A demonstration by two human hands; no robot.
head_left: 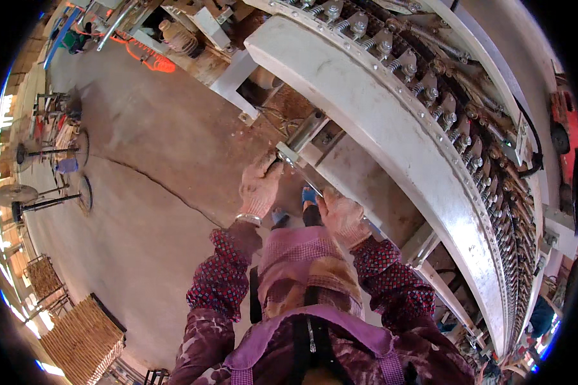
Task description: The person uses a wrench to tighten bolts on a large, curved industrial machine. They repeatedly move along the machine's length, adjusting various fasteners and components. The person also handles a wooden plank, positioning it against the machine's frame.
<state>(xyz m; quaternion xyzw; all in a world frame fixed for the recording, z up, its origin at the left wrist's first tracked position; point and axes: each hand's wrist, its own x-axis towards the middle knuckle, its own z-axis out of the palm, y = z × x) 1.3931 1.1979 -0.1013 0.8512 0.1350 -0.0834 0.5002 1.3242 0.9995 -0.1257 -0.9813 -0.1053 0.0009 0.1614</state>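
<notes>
- Head view (the only one): I'm standing at a big curved machine, its pale housing (372, 109) arching past on my R, w/ rows of springs (410, 68) running along its far side.
- R hand (343, 218): gloved, fingers clamping round the lower end of a thin metal tool (310, 183), prob. a wrench.
- L hand (261, 187): gloved, fingers bending in just beside the metal fitting (287, 154) at the near end of a crossbar (305, 132); can't tell if they're pinching it or only resting close.
- Tool loc.: it's slanting betw. my hands, upper end reaching up to the fitting; exact contact's too small to tell.
- Done, as I'm judging it: tool's in hand & lining up w/ the fitting; fitting's sitting on the crossbar.
- Left, prob.: whatever turning/adjusting the fitting's needing. Can't tell loose from tight, so I'm guessing mid-job, not finished.
- Nearby: dark cable (157, 181) is snaking over the floor (148, 244) on my L; orange hose (154, 63) is lying up ahead.
</notes>
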